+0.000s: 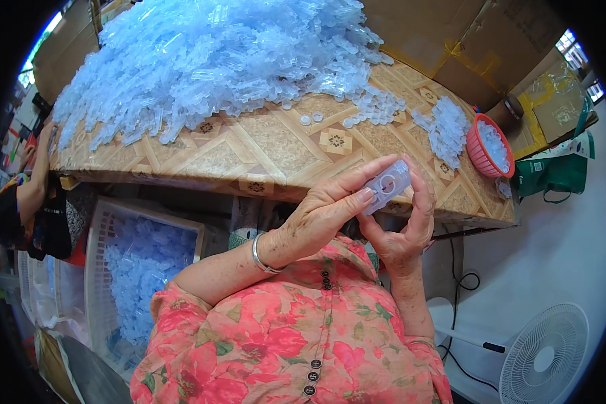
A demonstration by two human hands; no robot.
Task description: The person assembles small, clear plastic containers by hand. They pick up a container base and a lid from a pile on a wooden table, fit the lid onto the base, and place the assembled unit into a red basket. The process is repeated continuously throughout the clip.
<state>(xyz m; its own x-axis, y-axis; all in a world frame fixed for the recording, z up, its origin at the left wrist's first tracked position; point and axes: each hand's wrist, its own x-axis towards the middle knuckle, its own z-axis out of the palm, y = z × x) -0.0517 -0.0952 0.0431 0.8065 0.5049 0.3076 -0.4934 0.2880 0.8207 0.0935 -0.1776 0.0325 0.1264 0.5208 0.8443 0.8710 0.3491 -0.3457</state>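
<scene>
Patterned table [266, 145] lies partly buried; fingers [351, 180] overlap clear plastic piece [390, 188]

I note faint print [526, 28] on the large cardboard box [475, 40] and a small pale printed patch [537, 166] on the green bag [553, 180]; too small to read.

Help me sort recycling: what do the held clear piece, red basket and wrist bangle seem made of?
Clear piece: probably plastic, glossy, translucent with highlights. Red basket: likely plastic, smooth, evenly coloured with ribbed walls. Wrist bangle: apparently polished metal, silvery and shiny; alloy unclear.
</scene>
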